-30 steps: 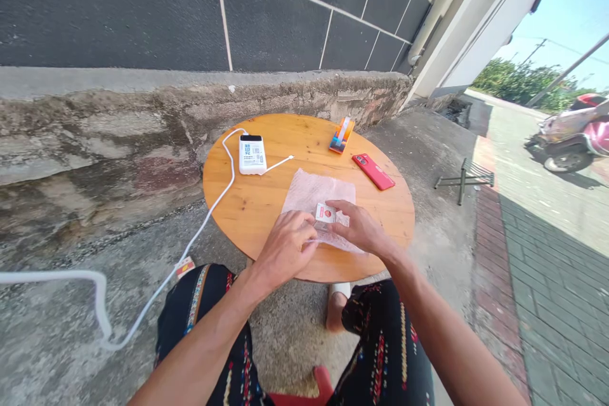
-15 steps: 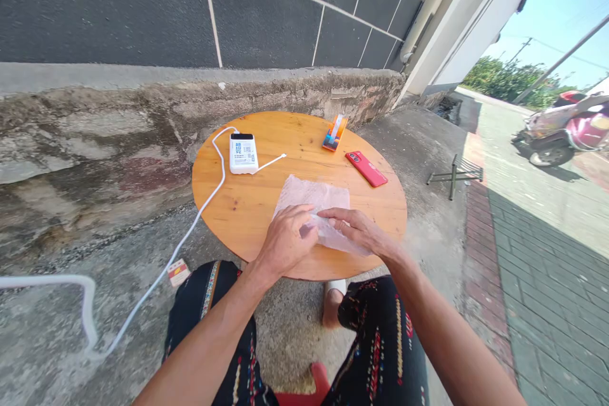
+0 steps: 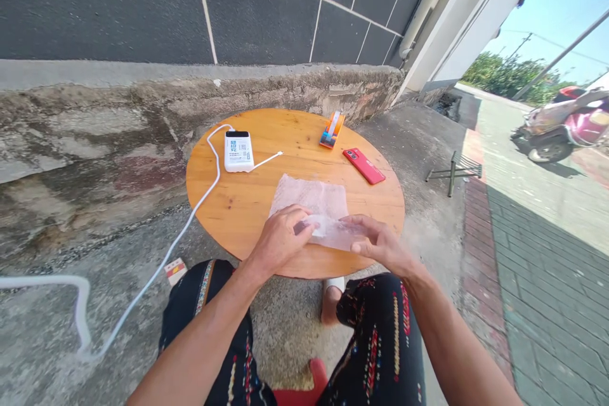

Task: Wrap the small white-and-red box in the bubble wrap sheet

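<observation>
A sheet of translucent bubble wrap lies near the front edge of the round wooden table, its near part folded over a whitish bundle. My left hand is curled round the left side of that fold, thumb resting on the whitish part. On the right, my right hand has the end of the fold between its fingers and thumb, which stand somewhat apart. What the wrap encloses cannot be made out.
A white power bank with a white cable sits at the table's left. An orange tape dispenser stands at the back, and a red phone lies to the right. A wall runs behind.
My right hand has moved right along the bubble wrap, away from my left hand, and its thumb now shows apart from the fingers. My left hand stays at the left of the fold.
</observation>
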